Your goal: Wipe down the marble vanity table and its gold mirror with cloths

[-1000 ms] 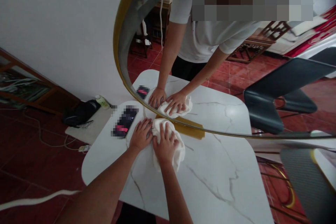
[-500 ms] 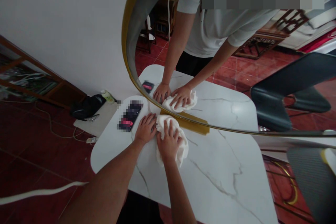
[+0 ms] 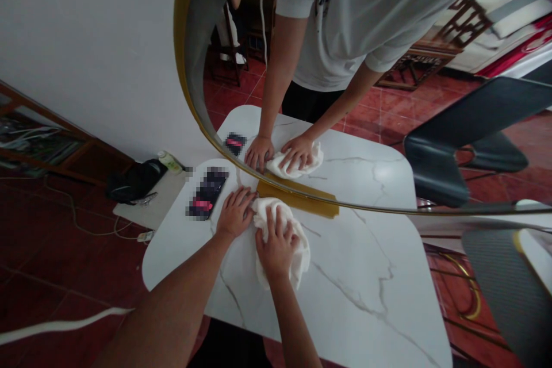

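A bunched white cloth (image 3: 302, 261) lies on the white marble-patterned table (image 3: 345, 276). My right hand (image 3: 276, 247) is on top of it, fingers spread and slightly bent into the folds, holding it against the surface. Just to the left, my left hand (image 3: 235, 213) rests palm down on the tabletop with its fingers spread. Its fingertips are close by the far edge of the cloth; whether they touch it I cannot tell. Farther left on the table is a dark, pixelated flat object with a pink patch (image 3: 207, 192).
A gold-framed mirror (image 3: 185, 69) stands at the table's back, above a gold base plate (image 3: 297, 198), and reflects both arms. A black bag (image 3: 133, 181) and a bottle (image 3: 169, 162) sit on a low surface at left. A grey chair (image 3: 504, 282) stands at right.
My right hand and the cloth have slid slightly toward me, away from the mirror. My left hand stays in place on the table. The view has shifted a little.
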Demonstrator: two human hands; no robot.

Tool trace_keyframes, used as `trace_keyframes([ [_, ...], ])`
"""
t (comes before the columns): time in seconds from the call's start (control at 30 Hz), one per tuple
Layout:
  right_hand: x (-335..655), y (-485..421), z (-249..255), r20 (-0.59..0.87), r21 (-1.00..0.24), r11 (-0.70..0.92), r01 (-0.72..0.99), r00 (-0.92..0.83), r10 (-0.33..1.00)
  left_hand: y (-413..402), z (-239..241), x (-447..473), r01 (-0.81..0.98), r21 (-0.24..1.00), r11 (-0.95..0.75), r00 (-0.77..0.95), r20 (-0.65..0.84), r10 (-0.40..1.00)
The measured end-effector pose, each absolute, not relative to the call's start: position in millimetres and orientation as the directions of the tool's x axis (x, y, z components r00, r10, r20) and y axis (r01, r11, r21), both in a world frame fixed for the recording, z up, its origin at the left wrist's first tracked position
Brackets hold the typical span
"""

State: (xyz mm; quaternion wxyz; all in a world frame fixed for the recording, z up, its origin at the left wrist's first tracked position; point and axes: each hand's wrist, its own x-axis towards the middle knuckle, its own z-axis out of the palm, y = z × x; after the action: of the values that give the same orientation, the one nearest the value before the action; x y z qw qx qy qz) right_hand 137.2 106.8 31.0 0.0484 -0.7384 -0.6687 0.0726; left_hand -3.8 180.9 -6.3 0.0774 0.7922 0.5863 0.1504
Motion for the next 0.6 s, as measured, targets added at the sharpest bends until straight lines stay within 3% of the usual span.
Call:
trace_keyframes([
  [0.6,134.2,149.6,35.8,-0.051,-0.223,-0.071,0.972,0.061,0.997,182.1,-11.5,-4.4,0.912,0.274,-0.306,0.275,0.146,0.95],
])
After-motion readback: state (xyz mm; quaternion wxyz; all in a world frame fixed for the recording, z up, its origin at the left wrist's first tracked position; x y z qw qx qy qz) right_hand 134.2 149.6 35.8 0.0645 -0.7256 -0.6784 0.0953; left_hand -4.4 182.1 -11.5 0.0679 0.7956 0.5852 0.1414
